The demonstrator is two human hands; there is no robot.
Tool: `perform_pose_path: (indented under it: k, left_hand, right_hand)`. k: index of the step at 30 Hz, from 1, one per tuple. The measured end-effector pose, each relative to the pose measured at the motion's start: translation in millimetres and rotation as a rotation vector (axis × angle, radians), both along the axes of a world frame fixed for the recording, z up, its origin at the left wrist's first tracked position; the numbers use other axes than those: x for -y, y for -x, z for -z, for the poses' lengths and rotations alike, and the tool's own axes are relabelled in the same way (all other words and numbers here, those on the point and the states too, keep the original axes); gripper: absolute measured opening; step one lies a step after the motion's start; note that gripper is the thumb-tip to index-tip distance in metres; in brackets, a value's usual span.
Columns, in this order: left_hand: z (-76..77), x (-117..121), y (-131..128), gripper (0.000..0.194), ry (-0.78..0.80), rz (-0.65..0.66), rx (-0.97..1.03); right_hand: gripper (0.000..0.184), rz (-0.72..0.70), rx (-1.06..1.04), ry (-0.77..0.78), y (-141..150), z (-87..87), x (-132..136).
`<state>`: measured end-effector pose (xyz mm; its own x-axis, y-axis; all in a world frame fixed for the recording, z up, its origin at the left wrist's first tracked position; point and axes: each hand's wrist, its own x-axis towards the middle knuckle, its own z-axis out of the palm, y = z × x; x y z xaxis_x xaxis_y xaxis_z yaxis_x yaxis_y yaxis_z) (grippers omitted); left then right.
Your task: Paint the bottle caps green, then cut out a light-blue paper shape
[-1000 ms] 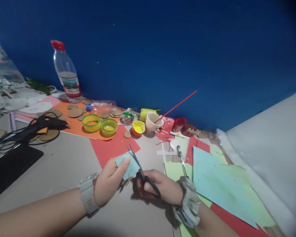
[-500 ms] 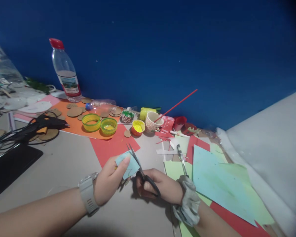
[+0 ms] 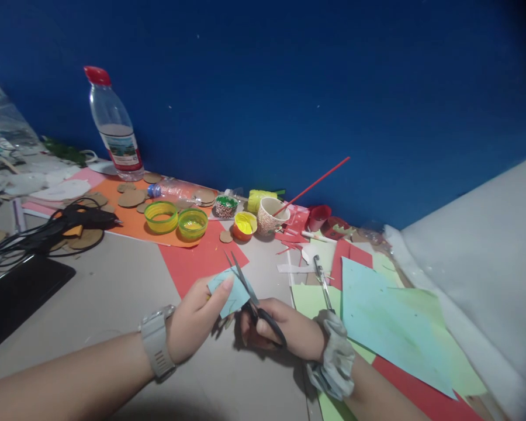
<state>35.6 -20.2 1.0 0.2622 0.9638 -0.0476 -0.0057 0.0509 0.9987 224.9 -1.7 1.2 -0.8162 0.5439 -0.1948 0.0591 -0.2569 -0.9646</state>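
A small piece of light blue paper (image 3: 236,298) with dark drawn lines is pinched in my left hand (image 3: 197,320), thumb on top. My right hand (image 3: 280,327) grips a pair of black-handled scissors (image 3: 269,324), fingers in the loops. The scissor blades point away from me and lie partly open at the paper's right edge, one passing behind it. Beyond the blade tips, a sheet of red paper (image 3: 201,263) lies on the table. A pen (image 3: 324,286) rests just past my right wrist.
Left stand a water bottle (image 3: 118,137), a glue gun (image 3: 83,215) with tangled cable, and a dark tablet-like slab (image 3: 21,298). Yellow-green rings (image 3: 161,217) sit on orange paper. A patterned cup (image 3: 272,217) holds a red stick. Blue paper (image 3: 390,321) covers the right side; a blue wall rises behind.
The scissor blades have opened wider at the blue paper. The paper has shifted very slightly right, and the view has moved a little.
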Motion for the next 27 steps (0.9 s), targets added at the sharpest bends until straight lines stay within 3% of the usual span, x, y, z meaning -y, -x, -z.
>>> perform_pose_path:
  k: [27]
  left_hand:
    - [1.1,-1.1,1.4,0.047,-0.045,-0.001,-0.015]
  right_hand:
    - [0.055,-0.025,0.013,0.007,-0.8,2.5,-1.8]
